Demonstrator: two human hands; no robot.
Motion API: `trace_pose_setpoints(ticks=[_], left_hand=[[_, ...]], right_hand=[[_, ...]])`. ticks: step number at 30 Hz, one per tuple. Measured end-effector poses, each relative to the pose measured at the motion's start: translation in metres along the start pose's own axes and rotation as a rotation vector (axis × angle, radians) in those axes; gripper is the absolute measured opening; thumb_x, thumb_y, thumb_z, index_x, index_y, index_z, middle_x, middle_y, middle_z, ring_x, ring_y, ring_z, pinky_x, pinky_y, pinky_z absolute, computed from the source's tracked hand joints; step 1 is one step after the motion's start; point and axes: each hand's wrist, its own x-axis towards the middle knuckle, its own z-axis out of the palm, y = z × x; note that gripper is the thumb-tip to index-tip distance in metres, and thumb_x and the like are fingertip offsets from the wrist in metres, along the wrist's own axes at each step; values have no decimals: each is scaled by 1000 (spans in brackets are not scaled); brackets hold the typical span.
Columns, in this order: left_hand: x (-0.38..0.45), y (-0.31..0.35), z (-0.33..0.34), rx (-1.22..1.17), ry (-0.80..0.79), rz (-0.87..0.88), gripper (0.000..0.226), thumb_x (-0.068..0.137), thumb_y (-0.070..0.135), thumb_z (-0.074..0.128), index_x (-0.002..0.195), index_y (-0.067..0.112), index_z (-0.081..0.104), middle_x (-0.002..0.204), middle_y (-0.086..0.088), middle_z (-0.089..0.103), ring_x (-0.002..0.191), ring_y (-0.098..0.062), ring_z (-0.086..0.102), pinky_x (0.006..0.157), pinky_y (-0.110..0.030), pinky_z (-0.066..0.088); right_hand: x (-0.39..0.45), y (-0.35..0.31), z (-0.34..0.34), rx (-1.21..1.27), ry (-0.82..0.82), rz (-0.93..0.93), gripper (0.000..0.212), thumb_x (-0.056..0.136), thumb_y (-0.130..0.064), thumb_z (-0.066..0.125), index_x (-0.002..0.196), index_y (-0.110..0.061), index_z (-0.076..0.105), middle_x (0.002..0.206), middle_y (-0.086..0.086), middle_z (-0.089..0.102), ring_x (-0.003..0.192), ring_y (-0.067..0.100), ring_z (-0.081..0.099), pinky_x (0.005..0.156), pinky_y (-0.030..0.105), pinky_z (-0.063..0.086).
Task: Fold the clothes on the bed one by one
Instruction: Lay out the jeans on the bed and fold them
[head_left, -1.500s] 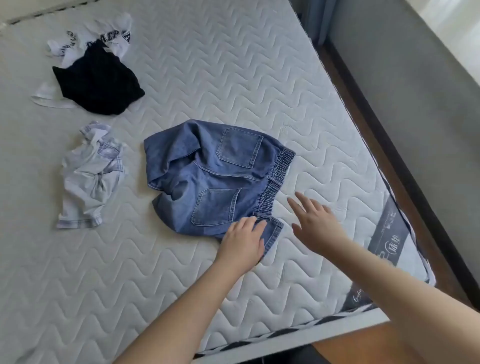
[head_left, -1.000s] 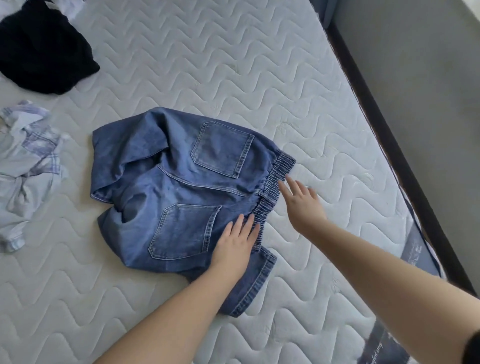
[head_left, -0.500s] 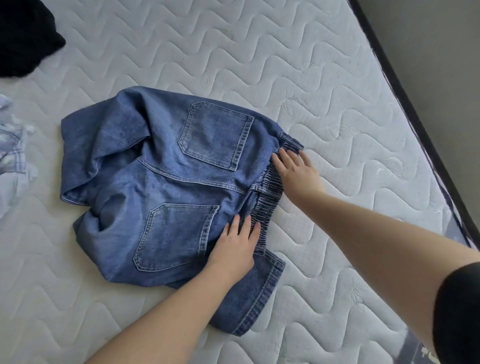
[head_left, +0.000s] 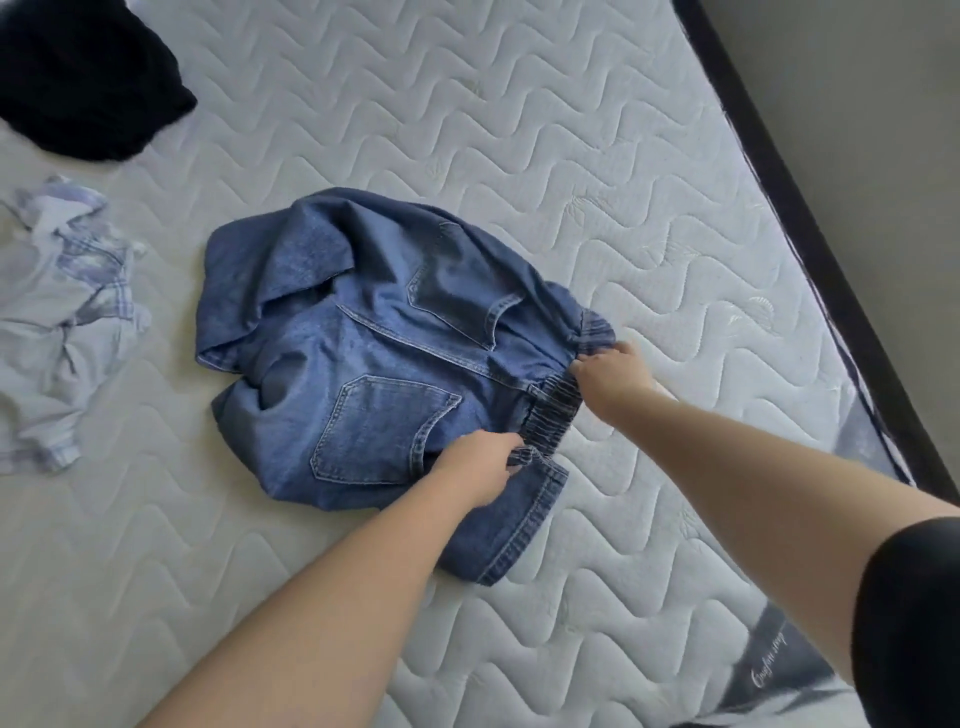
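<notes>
A pair of blue denim shorts (head_left: 374, 364) lies crumpled on the white quilted mattress (head_left: 519, 130), back pockets up, the elastic waistband towards the right. My left hand (head_left: 480, 465) grips the waistband at its near end, fingers curled into the cloth. My right hand (head_left: 610, 371) grips the waistband at its far end, and the fabric bunches up there. One leg hem sticks out under my left wrist.
A black garment (head_left: 88, 83) lies at the top left. A crumpled white and pale-blue checked garment (head_left: 57, 312) lies at the left edge. The mattress's dark side edge (head_left: 810, 249) runs down the right, with grey floor beyond.
Both hands went from lying flat on the waistband to gripping it with curled fingers. The far side of the shorts has bunched and lifted a little.
</notes>
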Motion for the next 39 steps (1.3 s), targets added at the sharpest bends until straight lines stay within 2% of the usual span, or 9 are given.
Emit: trace_pose_setpoints(ticks=[6,11,16,21,24,28,32,35,39], left_hand=[[-115,-13,1,-358,290,-26,24,98,31,55,120,22,53,110,-5,68,102,-29,63,83,-37,48],[-194,-16,-42,-391,502,117,29,90,25,59,109,4,64,104,-2,60,98,-17,58,89,-6,35],[-269,9,-103,-467,657,61,24,91,23,67,111,11,67,90,8,64,85,-8,59,71,-4,35],[-337,35,-148,-556,781,64,22,92,26,65,112,16,63,90,12,66,77,9,57,69,-2,36],[-373,44,-170,-612,869,64,10,93,31,62,101,28,58,85,24,62,77,15,57,69,0,38],[-409,38,-178,-631,938,32,16,92,41,59,97,26,61,89,15,68,86,-2,61,76,-22,45],[-444,28,-178,-699,1012,25,14,95,40,57,87,29,60,87,13,68,86,1,61,77,-26,45],[-468,19,-182,-712,1060,60,19,95,41,56,93,23,63,88,8,70,89,-7,64,84,-33,50],[-501,6,-179,-791,1060,155,25,92,49,57,93,25,64,88,5,72,89,-10,67,90,-41,53]], right_hand=[[-107,-14,23,117,106,14,19,90,-18,55,104,-23,67,99,-3,73,100,25,65,92,37,39],[-174,-43,-5,224,365,-14,12,81,-15,68,72,-16,60,61,3,64,65,30,64,67,36,47],[-221,-76,-55,464,477,20,27,91,-29,41,93,-13,64,87,6,69,83,32,65,78,40,46],[-254,-91,-103,719,230,62,45,93,-24,56,137,-18,48,133,6,56,115,31,56,91,39,44],[-270,-89,-126,933,178,149,43,94,-20,57,136,-24,47,123,7,65,106,29,63,86,40,50],[-302,-84,-159,1198,334,97,41,96,-18,59,131,-33,44,125,-5,61,91,18,68,73,30,54],[-336,-83,-185,1100,557,5,38,98,0,47,125,-27,48,121,1,61,87,15,70,68,14,50],[-348,-87,-198,845,746,-168,32,94,5,52,121,-11,58,142,4,46,102,22,66,88,29,56],[-357,-111,-211,423,684,-238,58,85,-26,74,136,-30,46,146,11,36,113,24,60,91,43,54]])
